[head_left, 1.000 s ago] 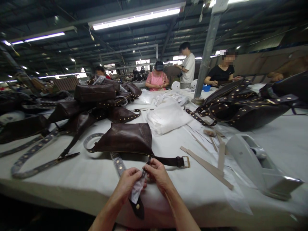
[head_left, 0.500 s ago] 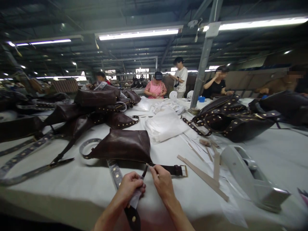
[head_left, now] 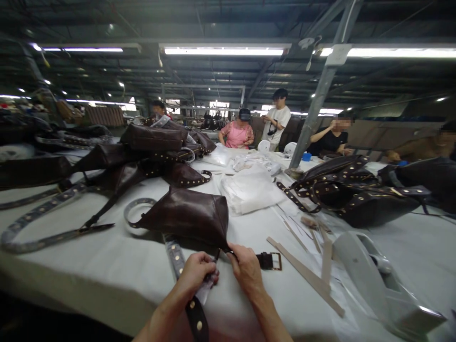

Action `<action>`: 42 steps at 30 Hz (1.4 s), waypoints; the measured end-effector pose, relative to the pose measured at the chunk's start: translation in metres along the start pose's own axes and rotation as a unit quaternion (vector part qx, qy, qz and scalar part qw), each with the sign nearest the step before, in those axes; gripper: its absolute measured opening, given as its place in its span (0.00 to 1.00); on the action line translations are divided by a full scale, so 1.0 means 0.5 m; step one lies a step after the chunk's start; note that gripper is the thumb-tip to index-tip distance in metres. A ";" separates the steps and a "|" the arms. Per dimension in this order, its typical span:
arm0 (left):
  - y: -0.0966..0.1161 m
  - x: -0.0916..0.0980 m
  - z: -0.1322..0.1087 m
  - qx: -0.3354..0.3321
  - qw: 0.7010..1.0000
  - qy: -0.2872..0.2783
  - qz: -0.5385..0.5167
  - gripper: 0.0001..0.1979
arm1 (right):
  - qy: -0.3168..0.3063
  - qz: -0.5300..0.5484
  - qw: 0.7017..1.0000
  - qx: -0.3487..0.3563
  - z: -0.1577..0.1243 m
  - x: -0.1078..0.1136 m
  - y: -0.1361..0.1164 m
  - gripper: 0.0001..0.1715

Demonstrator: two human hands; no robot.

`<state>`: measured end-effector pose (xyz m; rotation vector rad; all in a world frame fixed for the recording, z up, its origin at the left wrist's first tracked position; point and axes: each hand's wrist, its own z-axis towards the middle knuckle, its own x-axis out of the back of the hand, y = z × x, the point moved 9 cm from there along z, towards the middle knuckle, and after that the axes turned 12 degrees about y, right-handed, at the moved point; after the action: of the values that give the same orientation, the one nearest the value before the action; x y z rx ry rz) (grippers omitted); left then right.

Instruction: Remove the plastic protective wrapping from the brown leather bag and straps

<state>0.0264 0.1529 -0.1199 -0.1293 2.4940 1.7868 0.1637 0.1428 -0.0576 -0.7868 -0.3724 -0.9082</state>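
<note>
A dark brown leather handbag [head_left: 185, 216] lies on the table before me, one corner pointing towards my hands. My left hand [head_left: 199, 273] is closed around a dark studded strap [head_left: 196, 320] partly wrapped in clear plastic film [head_left: 204, 290]. A narrow dark tip pokes up from those fingers towards the bag's corner. My right hand [head_left: 245, 268] pinches the bag at that corner, where a short strap with a gold buckle [head_left: 276, 261] runs out to the right. Its fingers hide part of the join. Another film-covered studded strap section [head_left: 175, 256] emerges under the bag.
More brown bags [head_left: 153, 137] are heaped at the left, and others [head_left: 349, 190] lie at the right. White sheets [head_left: 249, 190] are stacked behind. Cardboard strips [head_left: 306, 275] and a grey tape dispenser [head_left: 384, 280] lie right. Several people are beyond the table, near a slanted post [head_left: 317, 95].
My right hand has closed further over the bag's corner, and the bag is tilted up slightly there. My left hand keeps its hold on the strap. The view has shifted a little.
</note>
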 end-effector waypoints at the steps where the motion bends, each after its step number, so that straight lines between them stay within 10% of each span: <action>1: 0.003 -0.002 0.005 -0.008 1.000 0.004 0.007 0.10 | 0.000 0.009 1.000 0.001 -0.001 0.000 0.000 0.17; 14: 0.066 0.008 0.016 -0.187 0.955 0.145 0.181 0.07 | -0.042 0.075 0.995 -0.040 0.002 0.004 -0.003 0.25; 23: 0.092 0.019 -0.007 -0.248 0.887 0.237 0.309 0.04 | -0.148 0.025 0.983 0.110 0.083 -0.018 -0.080 0.21; 36: 0.091 0.021 -0.007 -0.287 0.890 0.228 0.270 0.08 | -0.207 -0.039 0.967 0.145 0.098 -0.042 -0.088 0.10; 42: 0.117 0.000 -0.003 -0.272 0.905 0.095 0.314 0.06 | -0.207 -0.048 0.967 0.137 0.088 -0.050 -0.080 0.05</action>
<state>0.0201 0.1702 -0.0644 0.5671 2.2116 2.8149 0.1179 0.1748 -0.0250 -0.7034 -0.8916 -0.7560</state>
